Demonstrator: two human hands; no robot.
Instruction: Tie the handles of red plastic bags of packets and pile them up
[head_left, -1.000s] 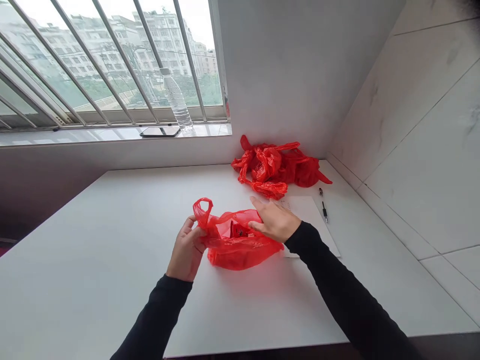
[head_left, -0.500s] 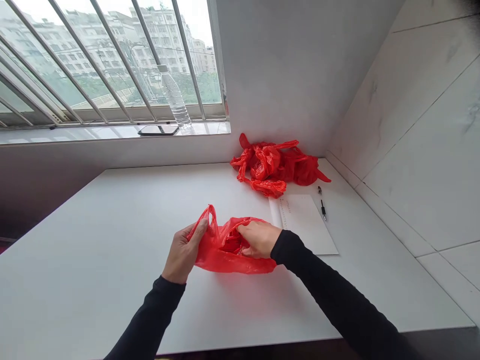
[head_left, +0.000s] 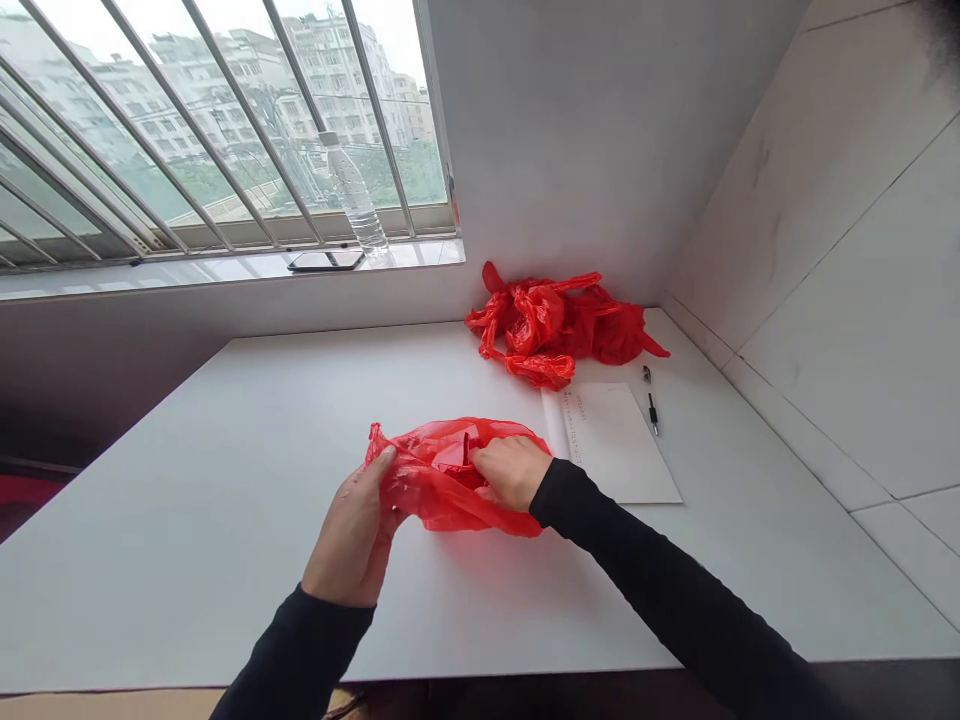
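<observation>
The fingers (head_left: 385, 458) of our left hand (head_left: 346, 535) pinch the side of the red plastic bag (head_left: 480, 515) — a good grip, since thin plastic like this may flop shut. Our right hand (head_left: 512, 472) reaches in at the other side; its fingertips are hidden, so we cannot tell if they pinch the red thing (head_left: 454, 456) inside. The bag is right in front of us, at the middle of the white table (head_left: 187, 500). We should hold its mouth wide and move the right hand slowly, so nothing rips. Just past the bag is the white paper (head_left: 615, 440) — we should mind it with our sleeve — then the pen (head_left: 653, 413), and the red bag heap (head_left: 532, 320) near the wall.
</observation>
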